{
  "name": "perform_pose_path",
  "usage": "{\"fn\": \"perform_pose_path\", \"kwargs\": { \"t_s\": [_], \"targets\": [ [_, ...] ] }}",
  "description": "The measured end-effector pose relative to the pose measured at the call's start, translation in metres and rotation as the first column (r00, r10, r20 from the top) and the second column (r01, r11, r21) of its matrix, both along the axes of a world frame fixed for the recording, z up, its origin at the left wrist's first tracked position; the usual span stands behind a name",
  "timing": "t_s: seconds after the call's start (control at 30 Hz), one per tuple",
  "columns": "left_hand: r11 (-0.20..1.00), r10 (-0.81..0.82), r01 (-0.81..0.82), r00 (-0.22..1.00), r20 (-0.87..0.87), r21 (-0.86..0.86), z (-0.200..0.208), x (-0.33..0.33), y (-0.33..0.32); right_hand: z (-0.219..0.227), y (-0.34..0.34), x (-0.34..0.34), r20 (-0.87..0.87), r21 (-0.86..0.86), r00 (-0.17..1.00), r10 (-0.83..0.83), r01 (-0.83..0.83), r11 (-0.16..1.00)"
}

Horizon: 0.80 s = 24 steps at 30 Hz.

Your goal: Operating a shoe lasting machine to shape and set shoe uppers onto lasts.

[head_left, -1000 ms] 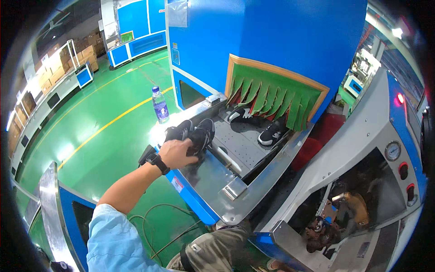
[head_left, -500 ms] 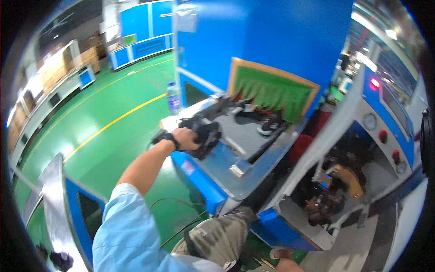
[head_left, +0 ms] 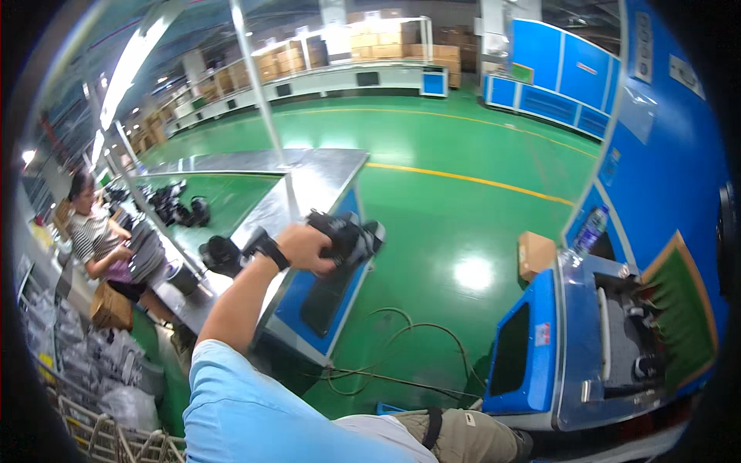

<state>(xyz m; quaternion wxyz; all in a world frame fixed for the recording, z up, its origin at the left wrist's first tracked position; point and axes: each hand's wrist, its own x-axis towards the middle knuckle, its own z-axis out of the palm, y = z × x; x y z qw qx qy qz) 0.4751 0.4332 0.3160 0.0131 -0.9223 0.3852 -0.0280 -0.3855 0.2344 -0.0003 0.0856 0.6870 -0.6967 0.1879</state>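
My left hand (head_left: 301, 248), with a dark band (head_left: 268, 248) on its wrist, reaches forward over a metal-topped bench. Its fingers are closed around a black shoe (head_left: 349, 234) with a paler sole, somewhat blurred; whether a second shoe is in the grip I cannot tell. Another black shoe (head_left: 221, 253) lies on the bench top (head_left: 320, 171), just left of my wrist. My right hand is out of the picture.
At right stands a blue machine (head_left: 532, 347) with shoes by its green curtain (head_left: 683, 309). A bottle (head_left: 590, 231) and a cardboard box (head_left: 535, 256) are beside it. A hose (head_left: 401, 370) loops across the floor. A person (head_left: 100, 239) works at far left.
The view has swung left, away from the machine. My left hand has carried the shoe from beside the machine's tray to over the metal bench.
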Motion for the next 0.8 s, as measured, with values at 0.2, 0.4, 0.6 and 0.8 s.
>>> {"fn": "perform_pose_path", "kwargs": {
  "t_s": [0.2,0.4,0.6,0.8],
  "targets": [
    [0.782,0.61,-0.538,0.562,0.558,-0.313,0.036,0.133,0.232,0.055,-0.011,0.054,-0.069,0.052,0.997,0.022,-0.018,0.998],
    [0.516,0.696,-0.427,0.714,0.074,-0.743,0.035,0.175,0.053,0.08,0.022,0.106,-0.189,0.2,0.879,-0.438,0.471,0.859],
    [0.749,-0.135,0.023,0.984,-0.119,-0.662,-0.027,0.105,-0.223,0.07,0.057,0.133,0.162,0.348,0.84,-0.517,0.442,0.827],
    [0.681,-0.718,0.525,0.617,-0.323,-0.511,-0.066,-0.086,-0.466,0.085,0.098,0.167,0.312,0.372,0.75,-0.583,0.468,0.802]
  ]
}}
